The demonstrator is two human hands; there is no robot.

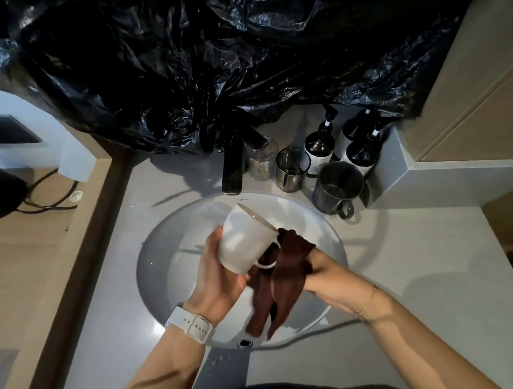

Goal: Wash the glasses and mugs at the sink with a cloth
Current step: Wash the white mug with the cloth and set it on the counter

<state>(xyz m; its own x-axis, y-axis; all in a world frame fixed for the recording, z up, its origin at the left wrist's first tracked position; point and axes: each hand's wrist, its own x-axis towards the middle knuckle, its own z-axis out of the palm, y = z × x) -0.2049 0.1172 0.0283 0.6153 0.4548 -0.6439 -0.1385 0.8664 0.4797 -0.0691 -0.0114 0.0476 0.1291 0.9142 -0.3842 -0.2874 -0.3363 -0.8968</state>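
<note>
Over the round white sink [322,227] my left hand [218,269] grips a white mug [244,241] by its base and side, tilted with the mouth pointing up and to the right. A dark brown cloth [283,282] is wrapped over my right hand [322,272], which pushes it into the mug's mouth beside the handle; the cloth's ends hang down into the basin. Behind the sink stand a clear glass [261,160], a smoky glass [290,169] and a dark glass mug [337,186].
A black tap [233,166] rises at the sink's back edge. Three dark pump bottles [320,147] stand at the back right corner. A black plastic sheet [197,57] covers the wall above. A wooden ledge [77,244] and cables lie left of the grey counter [424,262].
</note>
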